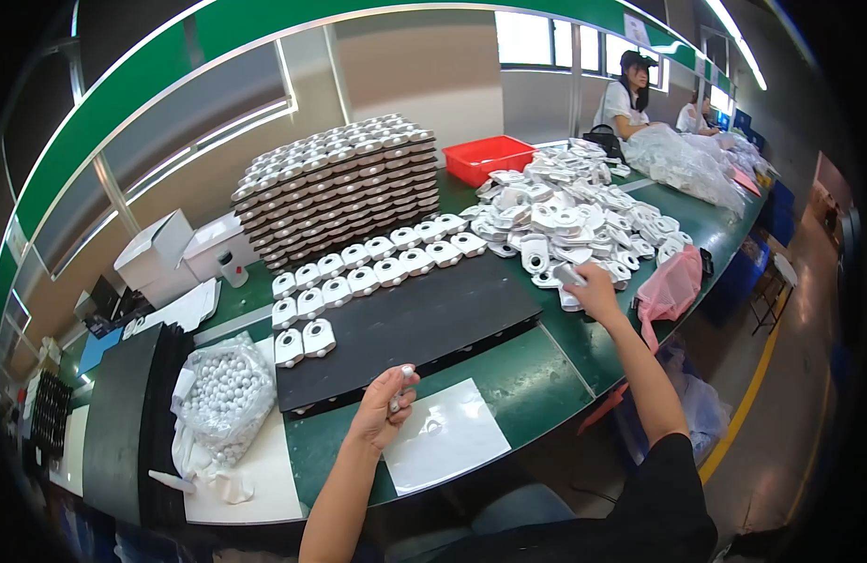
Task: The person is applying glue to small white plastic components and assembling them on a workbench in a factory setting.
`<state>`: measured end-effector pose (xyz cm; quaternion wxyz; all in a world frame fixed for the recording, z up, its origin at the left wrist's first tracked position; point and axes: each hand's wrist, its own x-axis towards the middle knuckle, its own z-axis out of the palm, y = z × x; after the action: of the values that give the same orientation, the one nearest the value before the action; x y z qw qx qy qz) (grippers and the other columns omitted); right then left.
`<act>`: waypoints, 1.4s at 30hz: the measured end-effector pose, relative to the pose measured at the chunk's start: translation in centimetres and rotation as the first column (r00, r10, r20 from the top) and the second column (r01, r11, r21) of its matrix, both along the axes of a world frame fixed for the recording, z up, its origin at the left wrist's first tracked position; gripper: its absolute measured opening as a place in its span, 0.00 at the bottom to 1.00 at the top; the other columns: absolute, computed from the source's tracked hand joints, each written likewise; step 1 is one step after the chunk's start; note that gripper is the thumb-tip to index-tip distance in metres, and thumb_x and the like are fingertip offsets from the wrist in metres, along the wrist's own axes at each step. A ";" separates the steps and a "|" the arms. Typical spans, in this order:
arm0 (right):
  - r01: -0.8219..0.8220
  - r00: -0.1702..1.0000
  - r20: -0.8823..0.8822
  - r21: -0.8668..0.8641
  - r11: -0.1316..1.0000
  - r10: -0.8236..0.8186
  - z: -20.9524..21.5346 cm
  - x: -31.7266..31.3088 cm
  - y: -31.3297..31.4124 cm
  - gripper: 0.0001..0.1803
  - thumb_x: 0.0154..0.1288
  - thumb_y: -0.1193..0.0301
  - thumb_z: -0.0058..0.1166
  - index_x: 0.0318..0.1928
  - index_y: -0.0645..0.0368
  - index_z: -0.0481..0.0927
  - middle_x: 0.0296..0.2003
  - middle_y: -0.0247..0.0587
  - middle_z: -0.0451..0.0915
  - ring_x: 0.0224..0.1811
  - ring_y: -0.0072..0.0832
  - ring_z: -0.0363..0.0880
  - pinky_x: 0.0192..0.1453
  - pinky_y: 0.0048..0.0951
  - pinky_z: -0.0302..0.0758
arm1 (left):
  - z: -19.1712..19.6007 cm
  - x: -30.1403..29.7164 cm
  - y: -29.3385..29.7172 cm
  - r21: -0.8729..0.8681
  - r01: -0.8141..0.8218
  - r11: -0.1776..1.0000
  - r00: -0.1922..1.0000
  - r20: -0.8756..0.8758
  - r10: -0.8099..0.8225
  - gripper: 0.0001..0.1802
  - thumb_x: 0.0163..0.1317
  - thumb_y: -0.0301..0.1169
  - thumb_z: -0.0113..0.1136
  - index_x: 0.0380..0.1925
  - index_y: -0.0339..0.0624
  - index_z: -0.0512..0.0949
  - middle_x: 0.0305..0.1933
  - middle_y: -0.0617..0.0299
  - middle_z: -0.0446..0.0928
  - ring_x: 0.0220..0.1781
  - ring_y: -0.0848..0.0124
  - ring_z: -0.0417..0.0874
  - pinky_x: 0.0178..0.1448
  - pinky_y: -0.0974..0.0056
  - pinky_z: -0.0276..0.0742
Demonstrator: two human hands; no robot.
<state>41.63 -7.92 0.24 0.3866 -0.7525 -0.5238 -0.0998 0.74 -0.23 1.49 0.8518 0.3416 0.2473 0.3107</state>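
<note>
Left hand [384,405] hovered above the near edge of the black tray [424,324], fingers curled around a small white ball [407,372] pinched at the fingertips; a second small piece seemed tucked lower in the same grip, though the view was too small to be sure. Right hand [595,289] reached out to the loose heap of white plastic pieces [569,216] on the green table [536,366], fingers closed on one white piece [566,275] at the heap's near rim. Two rows of the same white pieces [377,265] lay along the tray's far edge. A clear bag of white balls [225,394] sat left of the tray. Stacked filled trays [335,188] stood behind, a red bin [490,158] beside them. A clear sheet [447,433] lay just right of the left hand.
</note>
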 end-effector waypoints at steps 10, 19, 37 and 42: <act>-0.439 0.611 -0.709 0.067 0.896 0.352 3.3 -11.7 -5.9 0.18 0.53 0.74 0.56 0.44 0.62 0.69 0.30 0.36 0.77 0.28 0.25 0.79 0.21 0.21 0.73 | -0.2 -0.1 0.1 0.005 -0.017 1.000 0.999 0.027 0.017 0.17 0.58 0.29 0.56 0.49 0.40 0.71 0.38 0.63 0.73 0.20 0.85 0.60 0.17 0.81 0.50; -0.526 0.733 -0.493 0.026 0.850 0.469 3.1 -17.1 -5.4 0.08 0.50 0.76 0.59 0.31 0.65 0.77 0.25 0.37 0.76 0.26 0.20 0.73 0.31 0.19 0.70 | -0.7 -0.2 0.4 0.072 -0.007 0.997 0.999 0.047 0.004 0.13 0.57 0.26 0.56 0.44 0.40 0.72 0.38 0.66 0.74 0.21 0.85 0.60 0.18 0.81 0.51; -0.646 0.613 -0.579 0.024 0.763 0.537 -2.1 -25.0 -3.6 0.08 0.59 0.77 0.50 0.40 0.64 0.72 0.30 0.36 0.75 0.30 0.18 0.72 0.35 0.20 0.70 | -1.1 -0.2 0.9 0.005 -0.041 0.999 0.996 0.077 0.041 0.10 0.58 0.30 0.58 0.39 0.43 0.73 0.36 0.64 0.72 0.20 0.85 0.60 0.16 0.81 0.49; -0.621 0.581 -0.604 0.104 0.777 0.545 -1.8 -25.1 -3.7 0.06 0.59 0.78 0.49 0.37 0.63 0.71 0.28 0.35 0.71 0.26 0.19 0.68 0.30 0.21 0.66 | -1.1 -0.3 0.9 0.001 -0.033 0.999 0.995 0.099 0.033 0.12 0.58 0.29 0.57 0.42 0.42 0.72 0.38 0.63 0.73 0.20 0.85 0.60 0.16 0.81 0.50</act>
<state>16.50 -11.64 -1.59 0.4982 -0.5501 -0.5947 0.3090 0.47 0.63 0.43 0.8573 0.3229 0.2100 0.3416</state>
